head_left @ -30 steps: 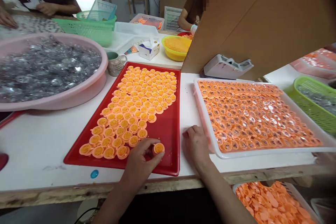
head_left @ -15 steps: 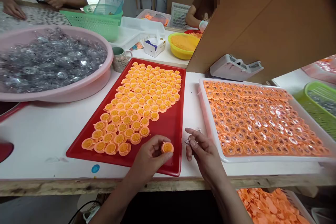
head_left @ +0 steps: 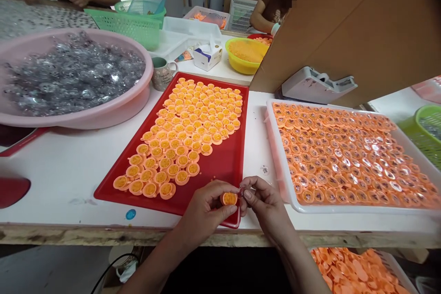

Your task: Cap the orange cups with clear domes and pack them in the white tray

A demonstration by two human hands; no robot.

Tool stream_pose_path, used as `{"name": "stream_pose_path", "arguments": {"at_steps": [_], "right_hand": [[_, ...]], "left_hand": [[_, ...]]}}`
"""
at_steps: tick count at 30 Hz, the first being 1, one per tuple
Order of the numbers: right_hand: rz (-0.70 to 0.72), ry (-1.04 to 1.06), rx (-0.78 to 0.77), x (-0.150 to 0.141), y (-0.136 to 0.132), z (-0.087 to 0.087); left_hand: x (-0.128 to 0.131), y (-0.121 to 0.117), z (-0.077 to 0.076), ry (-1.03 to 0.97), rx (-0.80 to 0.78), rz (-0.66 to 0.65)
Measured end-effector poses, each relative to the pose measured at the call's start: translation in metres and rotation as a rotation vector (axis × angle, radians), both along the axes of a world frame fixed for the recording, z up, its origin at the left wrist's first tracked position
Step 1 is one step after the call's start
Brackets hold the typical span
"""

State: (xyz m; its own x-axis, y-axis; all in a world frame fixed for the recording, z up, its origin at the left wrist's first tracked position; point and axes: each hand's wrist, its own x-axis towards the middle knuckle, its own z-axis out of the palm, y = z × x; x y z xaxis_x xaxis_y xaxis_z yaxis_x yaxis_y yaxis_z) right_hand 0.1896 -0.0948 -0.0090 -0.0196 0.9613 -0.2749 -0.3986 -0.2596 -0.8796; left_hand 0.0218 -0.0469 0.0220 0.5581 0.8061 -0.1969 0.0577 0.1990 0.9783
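My left hand [head_left: 211,206] grips a small orange toy cup [head_left: 229,199] with a yellow-orange filling, over the near right corner of the red tray [head_left: 220,165]. Close beside the cup, my right hand [head_left: 263,202] is closed in a pinch on a small clear plastic piece [head_left: 241,191], mostly hidden by the fingers. Many similar cups on saucers [head_left: 188,124] stand in rows on the red tray. To the right, a white tray [head_left: 292,204] holds rows of orange cups with clear, printed tops. A small clear disc [head_left: 264,170] lies on the table between the trays.
A pink basin [head_left: 138,89] full of clear plastic pieces stands at left, near a mug [head_left: 162,76]. Behind are a tissue box [head_left: 207,57], a yellow bowl [head_left: 243,66] and a tape dispenser [head_left: 319,85] by a cardboard panel [head_left: 344,32]. Two people work across the table.
My hands have come together, bringing the clear piece up to the cup's right side. A clear disc on the table is now uncovered. The view has shifted slightly.
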Motion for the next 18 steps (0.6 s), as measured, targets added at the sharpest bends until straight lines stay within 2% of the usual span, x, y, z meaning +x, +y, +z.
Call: {"name": "stream_pose_path", "arguments": {"at_steps": [5,11,14,16,18], "right_hand": [[-0.024,-0.084,0.007,0.005,-0.002,-0.003],[-0.213,-0.072,-0.018,0.003,0.003,-0.005],[-0.266,-0.077,-0.010,0.006,0.004,-0.003],[-0.255,-0.088,-0.001,0.012,0.003,0.000],[-0.152,-0.143,0.008,0.019,0.003,0.005]], "left_hand": [[-0.004,-0.001,-0.005,0.126,0.037,0.009],[0.002,-0.003,-0.003,0.119,0.087,0.013],[0.006,-0.006,-0.005,0.159,0.055,0.005],[0.007,-0.007,-0.008,0.183,-0.006,0.027],[0.006,-0.007,-0.011,0.170,-0.065,0.056]]}}
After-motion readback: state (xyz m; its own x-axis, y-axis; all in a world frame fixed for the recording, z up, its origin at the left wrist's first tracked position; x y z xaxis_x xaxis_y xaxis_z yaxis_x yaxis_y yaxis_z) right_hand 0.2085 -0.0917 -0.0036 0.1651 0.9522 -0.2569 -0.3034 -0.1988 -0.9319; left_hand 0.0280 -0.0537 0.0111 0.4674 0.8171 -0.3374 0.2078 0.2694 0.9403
